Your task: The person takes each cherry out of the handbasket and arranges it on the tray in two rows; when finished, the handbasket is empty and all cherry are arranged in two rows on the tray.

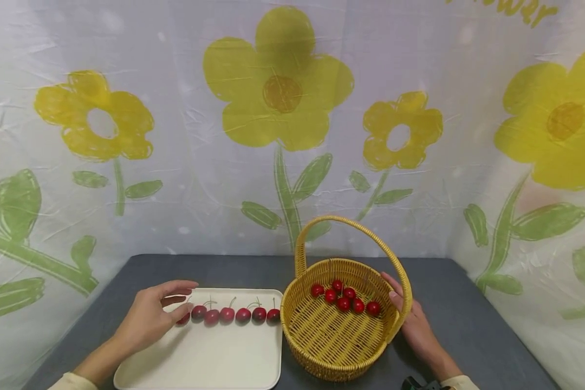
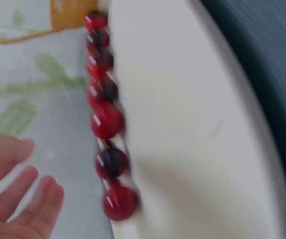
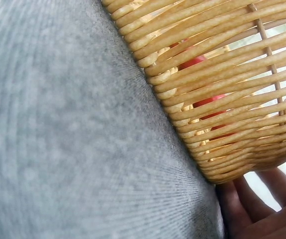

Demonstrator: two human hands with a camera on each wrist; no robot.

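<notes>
A white backdrop printed with yellow flowers fills the upper frame behind a dark gray table. A white tray lies at lower left of center; just beside it, at lower center right, stands a golden woven basket, its arched handle upright. At lower left, a person's left hand hovers over the tray's far left corner, fingers loosely parted and holding nothing; whether the thumb touches the leftmost cherry cannot be told. At lower right, the right hand holds the basket's side, thumb by the rim, fingers curved along the outer wall. Seven stemmed cherries line the tray's far edge, while seven loose cherries sit clustered toward the far side inside the basket.
</notes>
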